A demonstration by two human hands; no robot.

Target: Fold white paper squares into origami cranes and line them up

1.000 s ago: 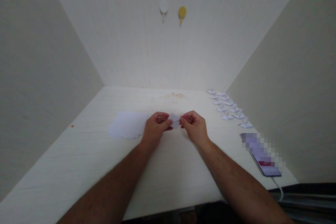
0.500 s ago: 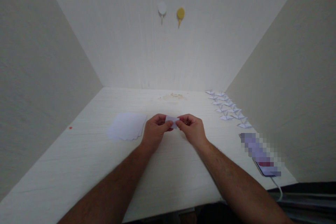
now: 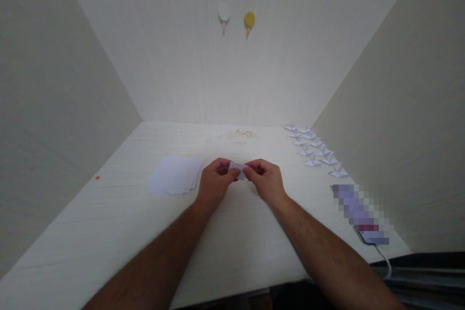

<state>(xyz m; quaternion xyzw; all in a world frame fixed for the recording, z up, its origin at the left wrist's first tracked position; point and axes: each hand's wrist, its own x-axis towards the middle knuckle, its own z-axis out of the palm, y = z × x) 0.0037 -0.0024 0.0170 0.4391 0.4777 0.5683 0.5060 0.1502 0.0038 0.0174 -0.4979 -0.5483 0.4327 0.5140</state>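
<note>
Between my two hands, above the middle of the table, is a small folded piece of white paper. My left hand pinches its left side, with the thumb lying across the front. On the other side, my right hand grips the right edge between thumb and fingers. The lower part of the paper is partly hidden by both thumbs. Just left of my left hand lies a loose stack of white paper sheets.
Several folded white paper boats stand in rows at the right back of the white table. Nearer on the right lies a blurred-out phone with a white cable. White and yellow hooks hang on the back wall.
Both hands stay in nearly the same place. The paper between them has tilted slightly, its right corner now lying closer to the right fingers.
</note>
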